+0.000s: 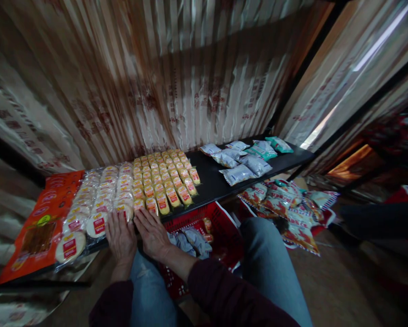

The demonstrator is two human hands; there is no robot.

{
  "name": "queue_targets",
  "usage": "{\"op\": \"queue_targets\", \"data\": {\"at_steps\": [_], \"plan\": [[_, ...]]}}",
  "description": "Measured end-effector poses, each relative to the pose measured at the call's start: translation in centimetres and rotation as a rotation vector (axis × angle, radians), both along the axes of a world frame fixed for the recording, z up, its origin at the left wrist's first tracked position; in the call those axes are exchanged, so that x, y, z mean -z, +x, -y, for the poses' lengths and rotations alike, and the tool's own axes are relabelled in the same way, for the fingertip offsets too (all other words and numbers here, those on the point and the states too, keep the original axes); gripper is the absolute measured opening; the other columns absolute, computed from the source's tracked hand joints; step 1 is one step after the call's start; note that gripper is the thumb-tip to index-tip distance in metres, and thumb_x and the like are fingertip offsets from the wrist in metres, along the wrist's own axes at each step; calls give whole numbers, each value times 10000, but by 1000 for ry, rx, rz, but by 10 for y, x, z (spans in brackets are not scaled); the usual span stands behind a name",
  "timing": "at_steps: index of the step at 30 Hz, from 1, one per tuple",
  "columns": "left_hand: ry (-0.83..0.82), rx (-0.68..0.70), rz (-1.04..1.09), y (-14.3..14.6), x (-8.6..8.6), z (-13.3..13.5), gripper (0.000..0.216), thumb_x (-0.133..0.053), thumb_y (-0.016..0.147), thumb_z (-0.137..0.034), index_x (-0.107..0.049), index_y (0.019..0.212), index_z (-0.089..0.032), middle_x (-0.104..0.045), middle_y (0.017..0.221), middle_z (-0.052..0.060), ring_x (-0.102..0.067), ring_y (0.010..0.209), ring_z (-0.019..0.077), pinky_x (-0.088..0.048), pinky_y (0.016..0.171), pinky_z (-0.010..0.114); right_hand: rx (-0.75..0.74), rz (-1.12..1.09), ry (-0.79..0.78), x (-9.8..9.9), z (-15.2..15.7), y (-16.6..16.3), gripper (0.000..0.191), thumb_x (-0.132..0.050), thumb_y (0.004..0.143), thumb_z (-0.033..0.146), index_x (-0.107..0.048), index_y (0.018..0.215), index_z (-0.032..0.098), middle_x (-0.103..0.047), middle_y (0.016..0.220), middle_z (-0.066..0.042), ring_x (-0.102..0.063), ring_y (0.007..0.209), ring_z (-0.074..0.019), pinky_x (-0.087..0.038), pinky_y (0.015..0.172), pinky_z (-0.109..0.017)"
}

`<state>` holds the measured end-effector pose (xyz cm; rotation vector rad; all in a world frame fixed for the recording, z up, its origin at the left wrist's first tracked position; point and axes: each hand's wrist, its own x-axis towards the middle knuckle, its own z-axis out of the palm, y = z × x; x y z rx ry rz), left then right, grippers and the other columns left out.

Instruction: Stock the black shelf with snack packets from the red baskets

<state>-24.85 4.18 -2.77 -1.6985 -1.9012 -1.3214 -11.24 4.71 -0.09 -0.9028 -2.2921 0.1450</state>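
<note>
My left hand (pixel 121 238) lies with its fingers stretched out at the front of a row of round, clear-wrapped pastries (pixel 124 193), touching the front one. Close beside it, my right hand (pixel 153 235) rests its extended fingertips against the front of the small yellow wrapped cakes (pixel 163 204). Those cakes stand in several tight rows on a black shelf (pixel 207 181). More round wrapped pastries (pixel 99 223) with red labels form overlapping rows to the left. Neither hand is closed around anything that I can see.
Orange flat packs (pixel 35 231) lie at the shelf's left end; silver-blue packets (pixel 238 175) and green packets (pixel 279 144) at its right. Below, a red basket (pixel 224 222) holds several packets. Printed snack bags (pixel 287 204) pile up at right. A pleated curtain (pixel 190 91) hangs behind.
</note>
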Motion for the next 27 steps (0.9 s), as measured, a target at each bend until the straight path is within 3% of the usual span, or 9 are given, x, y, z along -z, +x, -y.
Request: {"op": "queue_targets", "data": {"at_steps": [10,19,23,27], "plan": [[-67,-32,-50,1,-2,2,520,-394,933,-311,-381,1417,-121,-336,1496,203,-197,1439,278,-147,1160,538,-49,26,-66,-5,-5,4,554,-461,851,170,-416,1398,100,-379,1496,-117,-135,1459,-204,-213,1177,-439],[-178,-103,-111,5,-12,5,535,-317,954,-328,-371,1418,-68,-294,1507,226,-139,1450,291,-101,1152,569,-81,-14,6,-5,-1,24,552,-415,868,157,-388,1419,119,-383,1494,-113,-128,1459,-222,-223,1168,-468],[-154,-93,-147,13,-18,11,541,-339,947,-326,-369,1424,-74,-262,1524,218,-90,1456,300,-92,1151,575,8,-23,21,-5,0,44,568,-428,870,160,-364,1434,141,-335,1520,-113,-119,1461,-236,-215,1158,-496],[-171,-7,-188,34,-27,14,535,-358,940,-319,-378,1428,-103,-248,1540,187,-61,1460,300,-114,1153,565,223,-28,16,-11,-12,67,569,-423,888,181,-337,1450,183,-278,1549,-89,-70,1465,-254,-177,1150,-526]]}}
